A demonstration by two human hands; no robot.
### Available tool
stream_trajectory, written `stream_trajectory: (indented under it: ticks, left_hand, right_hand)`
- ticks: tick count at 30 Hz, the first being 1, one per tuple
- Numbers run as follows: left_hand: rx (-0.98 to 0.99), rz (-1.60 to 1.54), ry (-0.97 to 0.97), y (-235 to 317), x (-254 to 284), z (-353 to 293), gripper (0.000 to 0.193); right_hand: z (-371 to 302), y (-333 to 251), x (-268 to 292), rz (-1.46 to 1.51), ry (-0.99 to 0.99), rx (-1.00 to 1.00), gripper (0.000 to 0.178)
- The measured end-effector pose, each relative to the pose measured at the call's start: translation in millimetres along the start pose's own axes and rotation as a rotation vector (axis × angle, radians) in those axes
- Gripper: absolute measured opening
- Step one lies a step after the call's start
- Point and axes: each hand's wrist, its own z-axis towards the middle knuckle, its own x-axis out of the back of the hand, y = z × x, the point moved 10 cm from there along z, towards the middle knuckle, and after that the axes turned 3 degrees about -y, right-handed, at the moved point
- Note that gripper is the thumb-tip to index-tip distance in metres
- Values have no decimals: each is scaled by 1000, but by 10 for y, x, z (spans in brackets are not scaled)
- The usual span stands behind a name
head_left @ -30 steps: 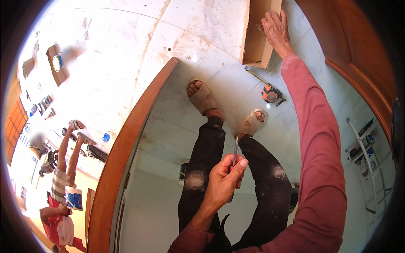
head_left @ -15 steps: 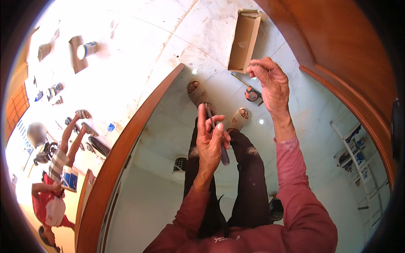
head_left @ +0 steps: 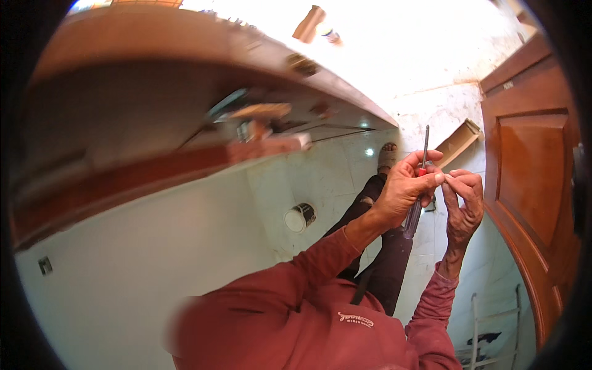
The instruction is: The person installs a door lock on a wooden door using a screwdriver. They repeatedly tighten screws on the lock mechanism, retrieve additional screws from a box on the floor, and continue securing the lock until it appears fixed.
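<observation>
My left hand (head_left: pixel 394 194) is wrapped round a screwdriver (head_left: pixel 412 221) with a clear handle, a red collar and a metal shaft that points away from me. The handle's end sticks out below the palm. My right hand (head_left: pixel 464 209) is closed in a pinch, its fingertips against my left thumb and fingers. Whatever may lie between those fingertips is too small to make out. Both hands are held in the air above my legs, near the wooden door on the right.
A panelled wooden door (head_left: pixel 530 160) stands at the right, with an open cardboard box (head_left: pixel 457 145) beside it on the floor. A dark-and-white bucket (head_left: pixel 300 217) sits left of my legs. Blurred woodwork (head_left: pixel 154 166) crosses the left side. A ladder (head_left: pixel 496 314) is at lower right.
My view has swung round, so the surroundings have shifted. My right hand, raised and apart before, now meets my left. The screwdriver stays in my left hand, its shaft now plainly in sight.
</observation>
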Motion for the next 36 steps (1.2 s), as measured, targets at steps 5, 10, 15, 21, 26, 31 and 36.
stream_trajectory:
  ticks: [5,10,15,21,26,31,36]
  left_hand:
    - [-62,237,20,499,-107,-337,39]
    - [-221,383,16,755,-223,-836,35]
    - [-811,841,197,1319,-294,-1621,28]
    - [-1004,681,418,2034,-133,-2007,26]
    - [-1009,659,554,2309,-40,-1824,33]
    - [-954,640,525,2345,25,-1702,31]
    - [-982,611,560,2394,-47,-1737,27]
  right_hand:
    - [44,-428,-134,25,-69,-72,17]
    - [-141,-695,-215,193,-111,-161,16]
    - [112,-1170,-273,448,-49,40,21]
    - [719,-1832,-644,356,67,411,26]
    - [1009,-1967,-897,293,63,428,18]
    - [1081,-1981,-956,174,29,452,17]
    - [1056,-1944,-1021,200,66,418,17]
